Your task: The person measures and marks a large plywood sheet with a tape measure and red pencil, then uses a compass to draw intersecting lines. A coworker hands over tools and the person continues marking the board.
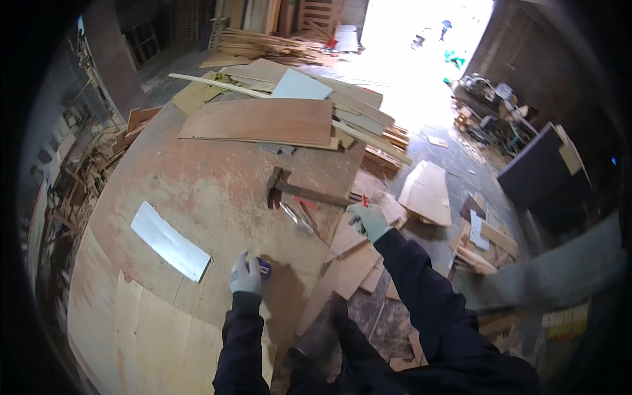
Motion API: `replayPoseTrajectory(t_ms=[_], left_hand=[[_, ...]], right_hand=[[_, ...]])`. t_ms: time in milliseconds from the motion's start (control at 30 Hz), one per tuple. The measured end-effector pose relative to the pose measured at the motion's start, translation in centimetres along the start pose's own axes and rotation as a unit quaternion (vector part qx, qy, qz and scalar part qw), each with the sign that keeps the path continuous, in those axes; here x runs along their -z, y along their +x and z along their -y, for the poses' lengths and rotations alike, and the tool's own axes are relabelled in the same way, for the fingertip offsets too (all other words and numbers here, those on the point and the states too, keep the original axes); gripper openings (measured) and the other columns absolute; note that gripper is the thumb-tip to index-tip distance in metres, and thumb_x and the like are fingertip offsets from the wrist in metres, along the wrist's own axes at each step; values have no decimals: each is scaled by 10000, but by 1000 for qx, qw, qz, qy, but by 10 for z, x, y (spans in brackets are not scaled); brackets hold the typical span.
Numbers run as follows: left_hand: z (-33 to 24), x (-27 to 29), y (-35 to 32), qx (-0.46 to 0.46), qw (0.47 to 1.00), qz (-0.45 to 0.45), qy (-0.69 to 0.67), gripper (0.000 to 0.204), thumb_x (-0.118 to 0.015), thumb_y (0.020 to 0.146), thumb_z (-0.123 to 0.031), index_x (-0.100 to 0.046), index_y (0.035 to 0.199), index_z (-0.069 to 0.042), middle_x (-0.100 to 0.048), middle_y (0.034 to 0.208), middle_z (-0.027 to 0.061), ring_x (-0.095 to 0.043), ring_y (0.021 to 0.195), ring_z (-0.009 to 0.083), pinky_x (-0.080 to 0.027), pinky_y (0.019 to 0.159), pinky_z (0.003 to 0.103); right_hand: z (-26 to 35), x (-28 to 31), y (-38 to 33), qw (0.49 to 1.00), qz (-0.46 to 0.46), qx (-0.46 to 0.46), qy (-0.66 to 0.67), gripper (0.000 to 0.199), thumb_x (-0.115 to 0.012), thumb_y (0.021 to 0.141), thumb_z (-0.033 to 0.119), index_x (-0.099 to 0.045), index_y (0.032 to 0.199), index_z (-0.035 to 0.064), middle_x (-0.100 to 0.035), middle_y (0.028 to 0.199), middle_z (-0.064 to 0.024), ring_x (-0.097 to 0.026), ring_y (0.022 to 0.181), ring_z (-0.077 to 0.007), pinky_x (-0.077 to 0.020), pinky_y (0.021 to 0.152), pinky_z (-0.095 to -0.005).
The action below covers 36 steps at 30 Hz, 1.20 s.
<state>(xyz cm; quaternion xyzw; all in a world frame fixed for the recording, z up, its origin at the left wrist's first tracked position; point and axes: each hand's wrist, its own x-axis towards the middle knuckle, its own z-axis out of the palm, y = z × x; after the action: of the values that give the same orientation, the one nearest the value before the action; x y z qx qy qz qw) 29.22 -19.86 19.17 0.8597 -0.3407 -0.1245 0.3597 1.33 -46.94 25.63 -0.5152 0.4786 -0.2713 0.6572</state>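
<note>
A white strip point(171, 242) lay toward the bench's point(220, 174) left edge. The left hand point(245, 273) gripped a small blue thing point(264, 268). A hammer point(311, 192) lay by the right edge, its handle reaching the right hand point(370, 221), which pinched a red stick point(365, 200).

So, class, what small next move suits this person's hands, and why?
Perhaps bring the blue object, possibly a tape measure, left to the white strip: the left hand holds it, and the strip lies uncovered on the tabletop nearby.
</note>
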Motion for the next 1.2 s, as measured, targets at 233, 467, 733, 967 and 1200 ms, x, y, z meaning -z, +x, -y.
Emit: replayPoseTrajectory(t_ms=[233,467,733,967,1200], left_hand=[[-4,-40,24,-66,979,-192,32,241,-523,953,-185,-688,1033,-29,-641,909,175,-596,839,374,-468,765,473],[-5,-33,26,-27,974,-80,211,169,-655,834,-249,-679,943,-121,-661,860,111,-637,825,300,-499,731,463],[-22,-10,23,27,992,-127,8,199,-574,920,-246,-645,1047,-110,-635,982,123,-601,931,337,-449,836,464],[-8,-20,15,17,989,-146,7,232,-557,934,-287,-644,1044,-102,-626,980,128,-589,947,342,-439,839,459],[13,8,-5,10,964,-169,-206,363,-556,964,-299,-617,1258,-95,-587,1202,205,-564,1125,380,-460,952,436]], right_hand=[[69,-4,267,999,-35,-3,-30,213,-596,943,278,-560,891,75,-610,680,-76,-499,426,-130,-355,354,-279],[56,16,392,995,87,-23,44,379,-516,1003,462,-608,1190,145,-611,956,-15,-567,808,-150,-486,703,-304],[93,42,428,995,81,-16,-51,395,-543,1002,464,-604,1315,231,-497,744,79,-366,447,-52,-315,374,-227],[145,-78,341,989,65,119,-57,499,-537,997,466,-531,1402,175,-572,934,-19,-520,681,-114,-440,605,-286],[184,-167,118,972,99,206,53,498,-551,1003,392,-510,1388,79,-577,1119,-91,-565,927,-197,-456,836,-362]])
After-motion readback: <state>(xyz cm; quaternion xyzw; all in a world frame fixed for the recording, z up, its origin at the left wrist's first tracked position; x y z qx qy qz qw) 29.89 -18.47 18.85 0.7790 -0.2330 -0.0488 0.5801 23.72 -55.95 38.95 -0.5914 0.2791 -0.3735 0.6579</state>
